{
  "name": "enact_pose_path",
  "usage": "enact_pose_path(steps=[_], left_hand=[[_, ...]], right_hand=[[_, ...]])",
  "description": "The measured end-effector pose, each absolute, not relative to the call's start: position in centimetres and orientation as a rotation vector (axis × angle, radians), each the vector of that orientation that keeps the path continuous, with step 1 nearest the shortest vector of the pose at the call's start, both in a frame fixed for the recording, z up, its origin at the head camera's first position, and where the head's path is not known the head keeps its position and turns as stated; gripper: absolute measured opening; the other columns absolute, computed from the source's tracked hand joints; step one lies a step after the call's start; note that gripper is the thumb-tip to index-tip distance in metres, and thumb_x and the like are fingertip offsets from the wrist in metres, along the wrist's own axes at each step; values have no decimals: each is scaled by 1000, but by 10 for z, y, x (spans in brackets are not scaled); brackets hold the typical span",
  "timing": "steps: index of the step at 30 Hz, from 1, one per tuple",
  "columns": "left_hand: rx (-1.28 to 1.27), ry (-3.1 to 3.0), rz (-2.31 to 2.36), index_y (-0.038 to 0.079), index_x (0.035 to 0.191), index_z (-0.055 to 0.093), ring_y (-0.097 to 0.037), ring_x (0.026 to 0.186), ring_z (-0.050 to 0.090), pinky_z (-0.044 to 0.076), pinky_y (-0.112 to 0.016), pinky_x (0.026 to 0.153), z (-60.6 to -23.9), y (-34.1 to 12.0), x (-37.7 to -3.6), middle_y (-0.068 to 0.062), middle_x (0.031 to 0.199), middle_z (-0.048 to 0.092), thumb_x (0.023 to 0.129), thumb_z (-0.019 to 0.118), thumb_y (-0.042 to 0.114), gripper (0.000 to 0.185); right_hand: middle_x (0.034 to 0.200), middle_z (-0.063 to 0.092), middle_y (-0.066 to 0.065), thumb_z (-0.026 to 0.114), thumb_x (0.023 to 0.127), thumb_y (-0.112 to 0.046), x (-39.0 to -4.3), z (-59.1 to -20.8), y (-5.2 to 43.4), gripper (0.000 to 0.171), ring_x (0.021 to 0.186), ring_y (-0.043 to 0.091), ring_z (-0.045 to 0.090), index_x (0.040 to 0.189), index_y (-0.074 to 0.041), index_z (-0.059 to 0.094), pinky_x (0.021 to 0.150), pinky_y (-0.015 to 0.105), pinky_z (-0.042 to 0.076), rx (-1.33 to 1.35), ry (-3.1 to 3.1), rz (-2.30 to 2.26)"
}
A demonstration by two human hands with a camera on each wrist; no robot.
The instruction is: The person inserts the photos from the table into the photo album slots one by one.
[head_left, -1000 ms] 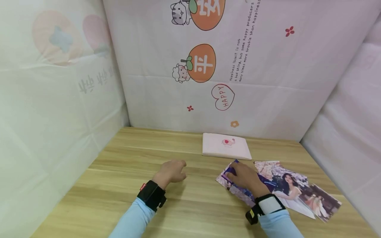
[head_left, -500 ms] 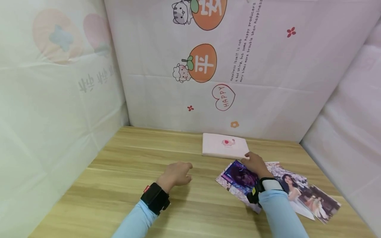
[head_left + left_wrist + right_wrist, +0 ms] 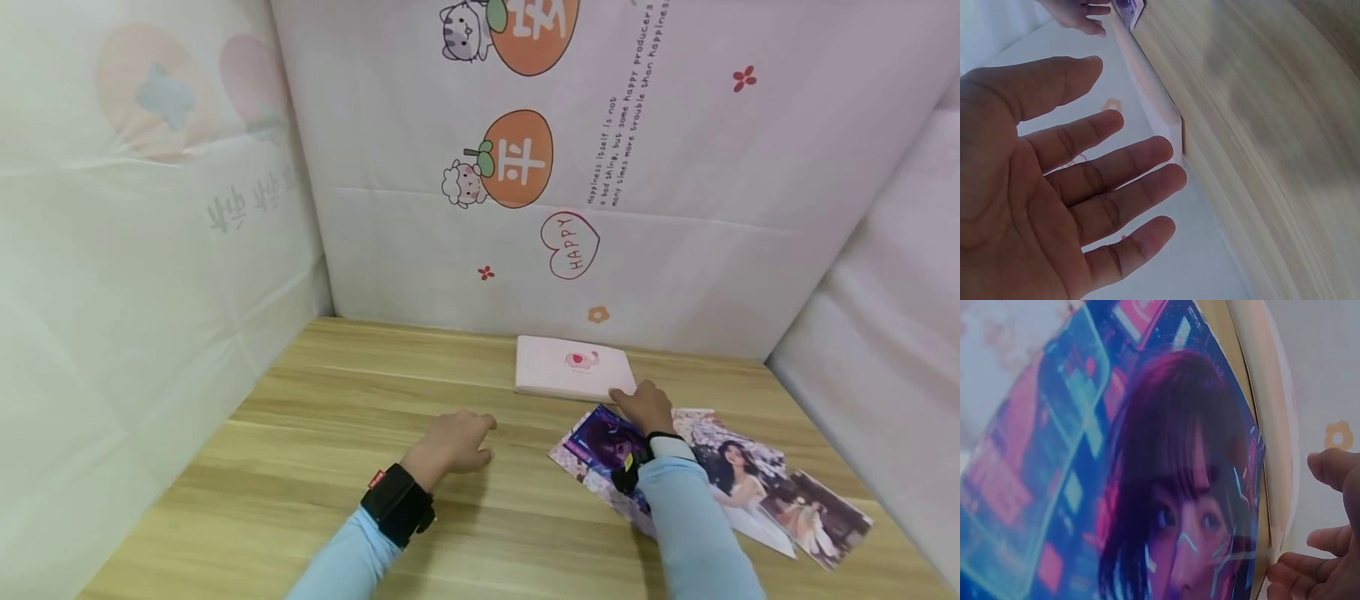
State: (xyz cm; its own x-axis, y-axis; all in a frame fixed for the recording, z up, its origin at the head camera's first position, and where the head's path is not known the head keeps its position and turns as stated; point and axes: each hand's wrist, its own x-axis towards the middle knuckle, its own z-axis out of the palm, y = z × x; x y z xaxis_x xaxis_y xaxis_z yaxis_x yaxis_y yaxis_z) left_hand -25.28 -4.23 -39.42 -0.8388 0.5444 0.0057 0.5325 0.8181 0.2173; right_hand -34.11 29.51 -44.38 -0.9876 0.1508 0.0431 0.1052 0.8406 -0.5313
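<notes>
A thin white album (image 3: 546, 368) with a pink elephant on its cover lies flat at the back of the wooden table. My right hand (image 3: 648, 407) is at its front right corner, and in the right wrist view the fingertips (image 3: 1282, 575) come up right by the album's edge with thumb and fingers apart. Under my right wrist lies a purple-blue photo print (image 3: 1172, 456) of a dark-haired person, on top of a larger pink blossom print (image 3: 561, 454). Left of these, my left hand (image 3: 450, 446) hovers over the table, fingers loosely spread and holding nothing.
To the right, a print of a person in a white dress (image 3: 742, 492) overlaps a smaller brown-toned print (image 3: 821, 517). White printed cloth (image 3: 405, 258) hangs as walls behind and on both sides of the table (image 3: 315, 467).
My right hand has left the purple-blue print and moved back to the album's corner, uncovering part of the print. My left hand has drifted slightly to the right.
</notes>
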Motion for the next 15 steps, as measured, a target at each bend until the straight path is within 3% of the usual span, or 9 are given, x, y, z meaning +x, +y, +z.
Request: enact_pose_path(steps=[5, 10, 15], left_hand=[[869, 2937, 328, 9, 119, 60, -11, 66, 49, 42, -25, 51, -396, -41, -252, -4, 92, 63, 85, 63, 23, 37], [873, 2927, 332, 8, 119, 60, -11, 62, 47, 38, -24, 47, -396, -40, -252, 1, 79, 58, 86, 63, 23, 37], [876, 2925, 343, 8, 119, 60, -10, 60, 47, 38, -23, 45, -397, -41, -252, 1, 77, 57, 86, 63, 22, 36]], right_hand=[[104, 50, 36, 58, 84, -49, -346, -447, 286, 71, 92, 51, 40, 108, 18, 49, 75, 60, 38, -338, -2962, 839], [103, 46, 38, 64, 80, -42, -348, -449, 276, 69, 93, 50, 36, 106, 19, 47, 75, 61, 38, -415, -2924, 825], [104, 42, 37, 64, 79, -42, -349, -448, 272, 71, 96, 49, 33, 110, 19, 43, 76, 56, 37, -489, -2900, 899]])
